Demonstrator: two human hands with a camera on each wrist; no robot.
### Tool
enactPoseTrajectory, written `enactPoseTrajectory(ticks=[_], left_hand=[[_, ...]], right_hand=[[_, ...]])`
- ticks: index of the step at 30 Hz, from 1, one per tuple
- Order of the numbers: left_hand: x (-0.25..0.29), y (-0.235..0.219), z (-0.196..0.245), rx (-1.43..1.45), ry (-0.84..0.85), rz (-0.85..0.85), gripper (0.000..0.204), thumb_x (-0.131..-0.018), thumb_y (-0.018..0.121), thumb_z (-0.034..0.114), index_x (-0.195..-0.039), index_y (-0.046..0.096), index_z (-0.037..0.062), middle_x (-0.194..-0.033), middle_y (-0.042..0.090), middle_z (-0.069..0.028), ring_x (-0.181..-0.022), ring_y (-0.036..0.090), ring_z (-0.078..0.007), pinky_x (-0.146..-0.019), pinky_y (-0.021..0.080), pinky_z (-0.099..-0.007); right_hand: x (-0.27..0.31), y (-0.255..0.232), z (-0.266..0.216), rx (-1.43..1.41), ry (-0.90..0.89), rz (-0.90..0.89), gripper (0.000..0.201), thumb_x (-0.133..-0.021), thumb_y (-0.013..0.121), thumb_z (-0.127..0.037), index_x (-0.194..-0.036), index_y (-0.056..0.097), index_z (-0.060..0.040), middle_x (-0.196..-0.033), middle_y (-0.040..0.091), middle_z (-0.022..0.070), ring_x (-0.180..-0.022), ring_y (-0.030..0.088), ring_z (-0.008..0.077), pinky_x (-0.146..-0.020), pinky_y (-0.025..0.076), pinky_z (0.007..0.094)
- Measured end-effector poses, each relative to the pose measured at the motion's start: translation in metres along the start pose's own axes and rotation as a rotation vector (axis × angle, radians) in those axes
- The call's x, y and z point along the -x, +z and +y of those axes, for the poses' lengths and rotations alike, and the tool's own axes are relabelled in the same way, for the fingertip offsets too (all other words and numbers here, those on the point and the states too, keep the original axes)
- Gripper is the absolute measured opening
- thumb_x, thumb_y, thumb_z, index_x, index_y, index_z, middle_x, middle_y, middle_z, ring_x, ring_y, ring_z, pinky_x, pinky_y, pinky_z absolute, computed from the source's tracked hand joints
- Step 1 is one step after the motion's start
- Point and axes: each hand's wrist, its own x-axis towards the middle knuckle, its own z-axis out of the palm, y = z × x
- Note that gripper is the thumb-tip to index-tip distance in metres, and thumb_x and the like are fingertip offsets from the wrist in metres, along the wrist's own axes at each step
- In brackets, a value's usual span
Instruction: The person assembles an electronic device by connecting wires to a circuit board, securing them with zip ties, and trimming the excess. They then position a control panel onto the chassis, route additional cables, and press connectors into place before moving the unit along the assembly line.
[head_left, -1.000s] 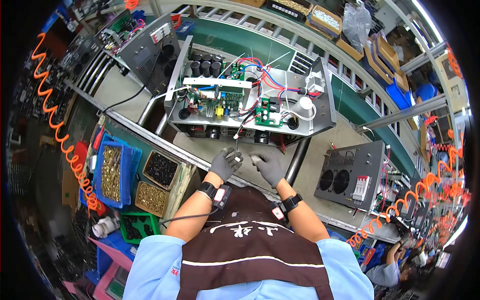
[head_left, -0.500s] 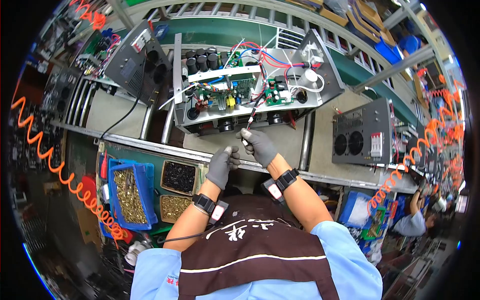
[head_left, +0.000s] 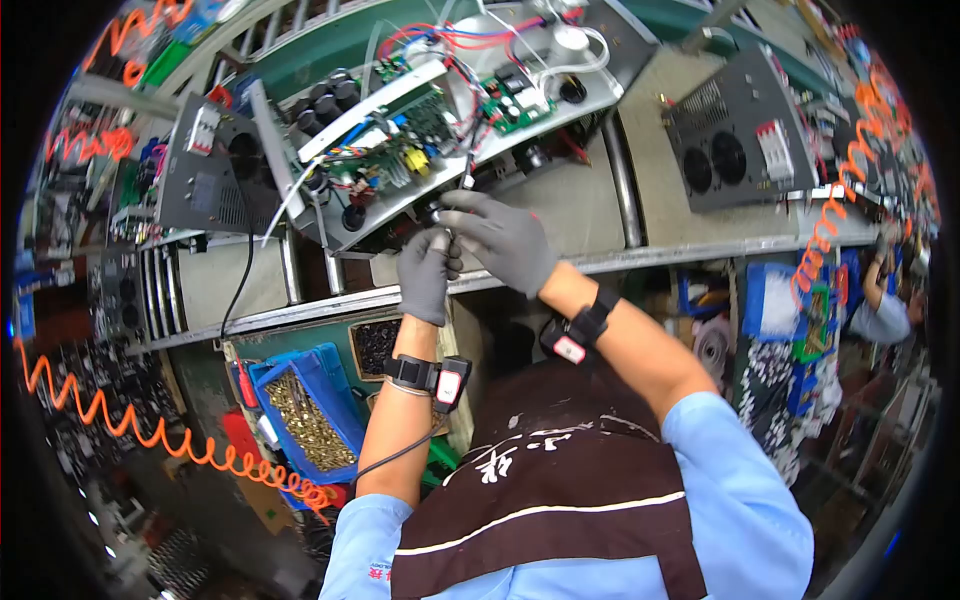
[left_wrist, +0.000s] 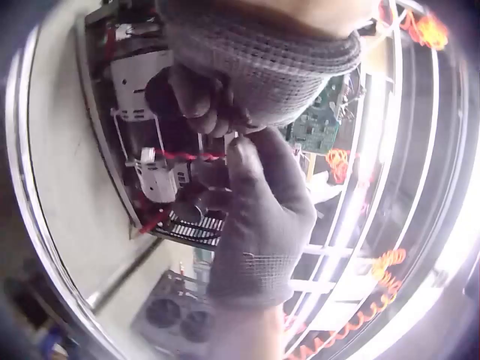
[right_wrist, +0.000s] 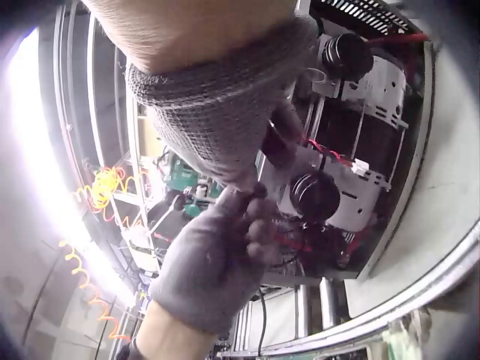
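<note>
Both gloved hands meet at the front lower edge of the open metal chassis [head_left: 375, 205] in the head view. The left hand [head_left: 425, 275] has its fingers curled, thumb uppermost; the right hand [head_left: 505, 245] reaches over from the right, its fingertips touching the left's. In the left wrist view a small pale part [left_wrist: 231, 139] is pinched between the fingertips of the left hand [left_wrist: 247, 75] and right hand [left_wrist: 262, 217]; its shape is mostly hidden. A red-and-black cable with a white connector [left_wrist: 148, 155] hangs beside them; whether it joins the pinched part, I cannot tell.
Grey fan-fronted units stand at left [head_left: 215, 170] and right [head_left: 740, 140]. A steel rail [head_left: 350, 300] runs along the bench front. Below are a blue bin of brass parts [head_left: 310, 415], a box of black parts [head_left: 372, 348] and an orange coiled hose [head_left: 200, 455].
The hands have come together at the chassis's lower edge, the right sliding left from the hanging cable end. The head view has turned, so the chassis looks tilted and higher.
</note>
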Motion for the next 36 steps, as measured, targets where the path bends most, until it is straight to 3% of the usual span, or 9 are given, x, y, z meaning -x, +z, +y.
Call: enactPoseTrajectory(ticks=[5, 11, 13, 15, 19, 21, 25, 28, 36], left_hand=[[-0.01, -0.017, 0.012, -0.572, 0.24, -0.166, 0.017, -0.085, 0.053, 0.018, -0.089, 0.055, 0.0014, -0.069, 0.052, 0.0004, -0.057, 0.045, -0.0059, -0.051, 0.037, -0.0191], [-0.017, -0.017, 0.016, -0.244, 0.096, -0.238, 0.015, -0.082, 0.054, 0.017, -0.086, 0.057, 0.0028, -0.068, 0.052, 0.0007, -0.057, 0.046, -0.0063, -0.051, 0.039, -0.0204], [-0.021, -0.018, 0.002, -0.208, 0.063, -0.156, 0.015, -0.081, 0.054, 0.017, -0.084, 0.058, 0.0028, -0.067, 0.052, 0.0, -0.058, 0.048, -0.0058, -0.051, 0.04, -0.0215], [-0.03, -0.014, -0.021, -0.272, 0.351, -0.008, 0.015, -0.08, 0.056, 0.018, -0.081, 0.06, 0.0041, -0.064, 0.052, 0.0003, -0.054, 0.046, -0.0063, -0.048, 0.04, -0.0225], [-0.024, -0.004, -0.021, -0.115, 0.254, 0.043, 0.016, -0.081, 0.055, 0.019, -0.085, 0.059, 0.0038, -0.066, 0.056, -0.0039, -0.056, 0.052, -0.0122, -0.053, 0.043, -0.0284], [-0.021, -0.004, -0.019, -0.254, 0.569, 0.279, 0.015, -0.08, 0.055, 0.018, -0.083, 0.058, 0.004, -0.069, 0.057, -0.0105, -0.064, 0.058, -0.0223, -0.059, 0.045, -0.0335], [-0.009, -0.028, -0.006, -0.441, 0.709, 0.676, 0.018, -0.078, 0.057, 0.015, -0.094, 0.056, 0.0053, -0.074, 0.056, -0.0078, -0.062, 0.054, -0.0205, -0.058, 0.043, -0.0321], [-0.001, -0.046, 0.019, -0.602, 0.752, 0.916, 0.05, -0.07, 0.061, 0.014, -0.115, 0.04, 0.0041, -0.102, 0.046, -0.0115, -0.094, 0.047, -0.0252, -0.079, 0.039, -0.0345], [0.017, -0.053, 0.123, -0.956, 0.969, 0.711, 0.069, -0.069, 0.063, 0.031, -0.124, 0.034, 0.0033, -0.119, 0.038, -0.0166, -0.115, 0.034, -0.0319, -0.097, 0.028, -0.0406]], right_hand=[[0.005, 0.014, 0.038, 0.15, -0.062, -0.286, 0.02, -0.075, 0.058, -0.019, -0.095, 0.057, -0.0172, -0.093, 0.056, 0.0014, -0.075, 0.058, 0.0216, -0.06, 0.048, 0.0322], [0.004, 0.012, 0.038, -0.016, -0.042, -0.191, 0.013, -0.072, 0.061, -0.021, -0.083, 0.061, -0.0152, -0.077, 0.054, 0.0033, -0.067, 0.057, 0.0213, -0.056, 0.045, 0.0324], [0.005, 0.017, 0.042, 0.018, -0.056, -0.168, 0.014, -0.071, 0.063, -0.02, -0.083, 0.062, -0.0136, -0.077, 0.056, 0.0038, -0.067, 0.057, 0.022, -0.057, 0.046, 0.0322], [-0.002, 0.015, 0.036, 0.062, -0.079, -0.19, 0.015, -0.069, 0.064, -0.017, -0.083, 0.063, -0.0119, -0.078, 0.057, 0.0047, -0.066, 0.058, 0.0226, -0.058, 0.046, 0.0323], [-0.013, 0.015, 0.02, 0.06, -0.002, -0.221, 0.012, -0.066, 0.066, -0.011, -0.078, 0.062, -0.0106, -0.068, 0.054, 0.0063, -0.06, 0.055, 0.0229, -0.053, 0.043, 0.031], [-0.006, 0.022, 0.027, 0.113, -0.007, -0.136, 0.011, -0.066, 0.065, -0.009, -0.076, 0.061, -0.0093, -0.065, 0.052, 0.0064, -0.056, 0.052, 0.0209, -0.05, 0.04, 0.0292], [0.009, 0.022, 0.031, 0.076, 0.026, -0.082, 0.008, -0.068, 0.064, -0.008, -0.075, 0.06, -0.0064, -0.064, 0.05, 0.0062, -0.056, 0.05, 0.0182, -0.052, 0.039, 0.0276], [0.015, 0.017, 0.036, 0.069, 0.037, -0.015, 0.009, -0.072, 0.064, -0.011, -0.074, 0.059, -0.0041, -0.065, 0.052, 0.0073, -0.059, 0.051, 0.0173, -0.053, 0.039, 0.027], [-0.008, 0.036, 0.04, 0.051, 0.047, 0.019, 0.012, -0.074, 0.063, -0.015, -0.071, 0.057, -0.0045, -0.064, 0.053, 0.0069, -0.057, 0.049, 0.0152, -0.056, 0.04, 0.0272]])
